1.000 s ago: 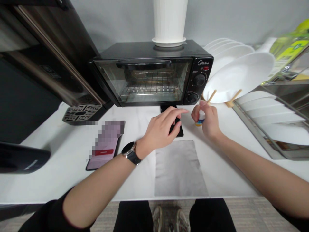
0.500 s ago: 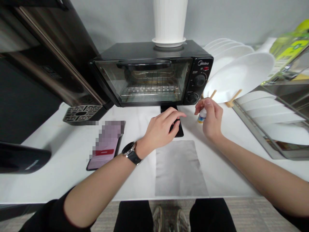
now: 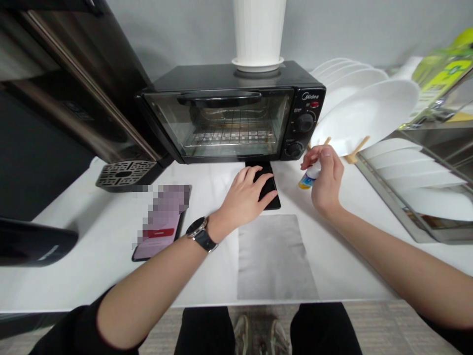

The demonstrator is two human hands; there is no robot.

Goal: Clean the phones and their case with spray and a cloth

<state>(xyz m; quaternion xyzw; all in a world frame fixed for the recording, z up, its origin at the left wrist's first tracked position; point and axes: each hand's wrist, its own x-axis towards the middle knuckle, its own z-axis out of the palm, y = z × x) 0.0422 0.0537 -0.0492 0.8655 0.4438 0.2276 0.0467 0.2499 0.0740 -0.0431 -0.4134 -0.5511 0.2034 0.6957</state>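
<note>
My left hand, with a watch on its wrist, lies with fingers spread over the left side of a flat black phone-like slab. The slab's far end reaches the front of the oven, and part of it is hidden under my fingers. In my right hand is a small bottle with a white top and a blue and yellow label. The fingers close round its upper part, and its lower end tilts to the left over the counter. A grey cloth lies flat near the counter's front edge.
A black toaster oven, door closed, stands behind the slab with a white pot on top. White plates fill racks to the right. On the left are a phone with a lit screen and a coffee machine's drip tray.
My left hand's fingers have come down and spread over the black slab. The bottle in my right hand has tilted, its lower end swinging left.
</note>
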